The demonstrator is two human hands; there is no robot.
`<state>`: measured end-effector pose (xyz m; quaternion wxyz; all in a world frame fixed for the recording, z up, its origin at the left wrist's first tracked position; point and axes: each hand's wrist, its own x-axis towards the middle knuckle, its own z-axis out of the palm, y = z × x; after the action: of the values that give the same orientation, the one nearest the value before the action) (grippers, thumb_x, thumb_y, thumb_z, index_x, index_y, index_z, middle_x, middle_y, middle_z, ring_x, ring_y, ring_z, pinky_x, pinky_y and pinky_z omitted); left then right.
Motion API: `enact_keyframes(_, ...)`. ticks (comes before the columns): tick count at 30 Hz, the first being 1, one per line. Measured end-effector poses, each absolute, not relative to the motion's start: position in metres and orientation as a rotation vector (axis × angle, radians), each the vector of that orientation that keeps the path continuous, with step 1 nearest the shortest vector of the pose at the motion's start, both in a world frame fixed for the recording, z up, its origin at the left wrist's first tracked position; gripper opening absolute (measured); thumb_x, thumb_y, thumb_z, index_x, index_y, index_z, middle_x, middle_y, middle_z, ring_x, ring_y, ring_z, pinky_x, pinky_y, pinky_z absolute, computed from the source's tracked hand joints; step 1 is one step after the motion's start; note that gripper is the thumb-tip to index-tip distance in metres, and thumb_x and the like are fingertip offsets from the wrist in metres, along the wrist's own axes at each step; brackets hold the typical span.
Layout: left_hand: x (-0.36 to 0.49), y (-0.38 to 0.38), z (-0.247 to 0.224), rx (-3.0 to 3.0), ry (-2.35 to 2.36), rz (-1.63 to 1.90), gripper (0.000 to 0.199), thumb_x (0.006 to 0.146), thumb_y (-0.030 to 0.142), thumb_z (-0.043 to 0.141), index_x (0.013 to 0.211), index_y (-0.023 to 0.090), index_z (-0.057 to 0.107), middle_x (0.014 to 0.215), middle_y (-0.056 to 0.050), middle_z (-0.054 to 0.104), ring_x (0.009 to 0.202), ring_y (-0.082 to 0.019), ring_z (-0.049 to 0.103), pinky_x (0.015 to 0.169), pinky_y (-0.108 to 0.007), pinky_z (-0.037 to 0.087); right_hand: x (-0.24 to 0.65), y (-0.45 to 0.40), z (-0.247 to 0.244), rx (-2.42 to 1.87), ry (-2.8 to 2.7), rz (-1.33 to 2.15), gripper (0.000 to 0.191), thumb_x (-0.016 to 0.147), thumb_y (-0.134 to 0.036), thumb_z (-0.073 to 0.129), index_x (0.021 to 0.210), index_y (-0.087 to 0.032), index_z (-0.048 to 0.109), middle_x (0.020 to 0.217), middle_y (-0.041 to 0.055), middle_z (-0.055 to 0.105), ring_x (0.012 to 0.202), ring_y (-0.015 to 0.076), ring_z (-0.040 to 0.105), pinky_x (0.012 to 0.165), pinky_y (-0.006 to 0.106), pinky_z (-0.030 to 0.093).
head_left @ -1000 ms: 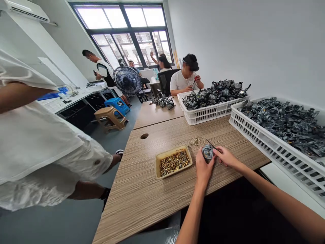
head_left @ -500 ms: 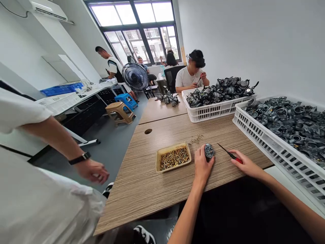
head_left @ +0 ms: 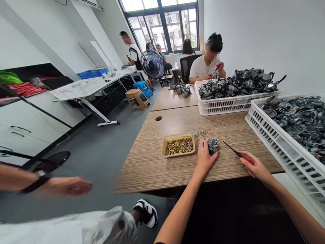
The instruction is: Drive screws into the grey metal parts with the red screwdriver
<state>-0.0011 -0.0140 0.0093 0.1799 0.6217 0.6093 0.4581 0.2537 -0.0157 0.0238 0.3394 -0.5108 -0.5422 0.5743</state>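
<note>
My left hand is wrapped round the left side of a small grey metal part on the wood-grain table. My right hand grips the red handle of a screwdriver, whose dark shaft points up and left toward the metal part without touching it. Left of my left hand stands a cream tray full of small brass pieces. A loose pile of similar pieces lies on the table just behind the metal part.
Two white crates of dark metal parts stand at the back and right. Across the table a person holds a red-handled tool. Another person's blurred hand is at the lower left. More parts lie farther back.
The view has shifted left, so the table stands farther right. The person at the left has moved lower and farther left in view. My hands keep the same holds.
</note>
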Motion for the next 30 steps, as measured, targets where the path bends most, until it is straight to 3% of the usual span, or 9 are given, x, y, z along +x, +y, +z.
enact_keyframes(13,-0.003,-0.014,0.007,1.832,1.738,1.315,0.061,0.083,0.010,0.064,0.142,0.027,0.056,0.132,-0.009,0.059,0.127,-0.027,0.057,0.115,-0.043,0.047,0.252,-0.016,0.031,-1.308,-1.471,1.559,0.061,0.079,-0.065,0.076,0.119,-0.020,0.074,0.065,-0.0043,0.054,0.040,0.0042,0.027,0.034,0.021,0.023)
enact_keyframes(30,0.000,-0.016,0.004,1.967,1.851,1.205,0.062,0.087,0.010,0.063,0.146,0.027,0.052,0.136,-0.010,0.058,0.129,-0.028,0.055,0.113,-0.046,0.048,0.255,-0.020,0.036,-1.277,-1.414,1.576,0.062,0.079,-0.065,0.078,0.117,-0.017,0.075,0.063,-0.0040,0.053,0.041,0.0029,0.023,0.033,0.019,0.020)
